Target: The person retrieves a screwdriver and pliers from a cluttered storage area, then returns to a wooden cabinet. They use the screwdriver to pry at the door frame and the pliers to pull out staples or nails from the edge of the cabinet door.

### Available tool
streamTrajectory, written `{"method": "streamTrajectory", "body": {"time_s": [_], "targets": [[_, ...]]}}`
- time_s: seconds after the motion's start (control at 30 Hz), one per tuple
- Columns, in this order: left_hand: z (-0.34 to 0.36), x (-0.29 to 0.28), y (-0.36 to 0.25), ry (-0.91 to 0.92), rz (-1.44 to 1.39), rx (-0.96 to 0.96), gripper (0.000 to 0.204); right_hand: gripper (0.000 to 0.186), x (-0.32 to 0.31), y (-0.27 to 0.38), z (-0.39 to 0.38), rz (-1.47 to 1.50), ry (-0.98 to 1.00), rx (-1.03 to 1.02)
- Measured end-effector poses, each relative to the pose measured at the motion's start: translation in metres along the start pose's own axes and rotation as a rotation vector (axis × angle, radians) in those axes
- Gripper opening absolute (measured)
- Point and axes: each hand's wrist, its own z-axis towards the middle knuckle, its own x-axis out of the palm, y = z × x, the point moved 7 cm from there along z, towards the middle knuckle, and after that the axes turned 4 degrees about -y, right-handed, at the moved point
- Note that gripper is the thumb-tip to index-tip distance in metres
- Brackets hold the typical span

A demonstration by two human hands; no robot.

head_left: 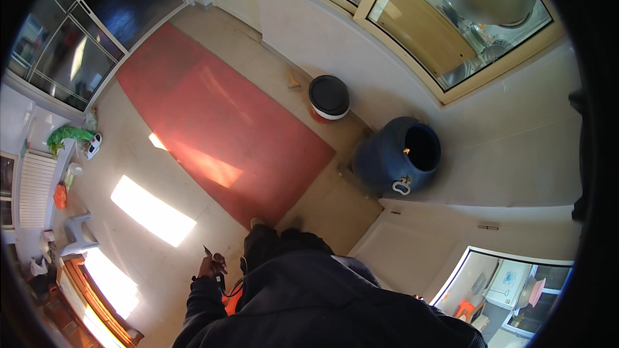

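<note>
My left hand (pixel 211 265) is at my left side, low in the view, its fingers closed around a thin, dark, pointed object (pixel 206 251). The tip points away from me, and the kind cannot be made out. Beside this hand, a dark cord (pixel 240 280) loops against my clothing. Something orange (pixel 233 301) shows between my left arm and body, mostly covered. My right hand is hidden behind my dark jacket.
A red mat (pixel 213 109) runs ahead along the floor. Along the right wall stand a black-lidded bucket (pixel 329 96) and a blue barrel (pixel 380 154) with an open mouth. At left are a grey stool (pixel 78 235), a wooden-framed piece (pixel 80 290) and a glass door (pixel 71 58).
</note>
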Motion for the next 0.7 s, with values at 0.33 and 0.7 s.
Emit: {"method": "streamTrajectory", "body": {"time_s": [0.33,0.7], "targets": [[0.02,-0.033,-0.044,-0.096,-0.03,-0.023,0.015,0.028,-0.17,0.096,0.021,0.048,-0.082,-0.118],[0.105,0.01,-0.35,-0.107,0.137,0.038,0.023,0.031,-0.576,0.259,0.009,0.669,-0.708,-0.255]]}}
